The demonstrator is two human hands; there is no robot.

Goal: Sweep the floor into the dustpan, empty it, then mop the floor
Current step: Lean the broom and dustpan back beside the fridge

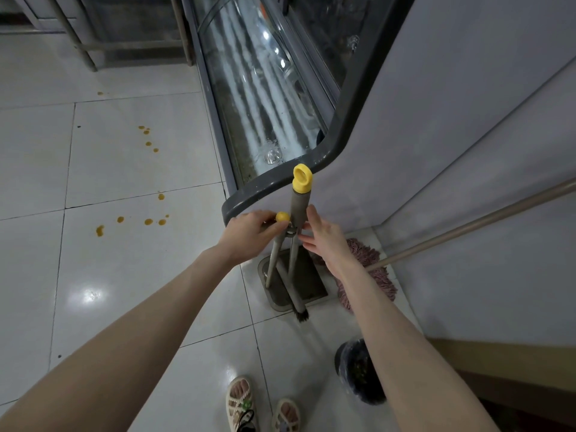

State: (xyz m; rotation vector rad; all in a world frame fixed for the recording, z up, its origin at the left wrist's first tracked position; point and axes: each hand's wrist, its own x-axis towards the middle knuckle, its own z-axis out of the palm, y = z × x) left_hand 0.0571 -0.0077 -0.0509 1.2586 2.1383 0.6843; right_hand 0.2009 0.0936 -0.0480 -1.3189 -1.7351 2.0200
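Note:
A grey dustpan [307, 283] stands on the floor against a display freezer's end. Its pole and the broom handle [300, 207] rise side by side, each with a yellow cap. The broom's dark bristles [301, 314] poke out at the pan's front. My left hand [249, 232] grips the shorter pole just below its round yellow knob [282, 217]. My right hand [324, 235] touches the taller handle, fingers mostly straight. A pink string mop [364, 255] lies on the floor to the right, and its long wooden pole [467, 226] slants up to the right.
Orange-brown drips [149, 221] dot the white floor tiles on the left. The glass-topped freezer [265, 98] runs away ahead, with a grey wall on the right. A dark bin with a bag [358, 371] stands by my sandalled feet [240, 403].

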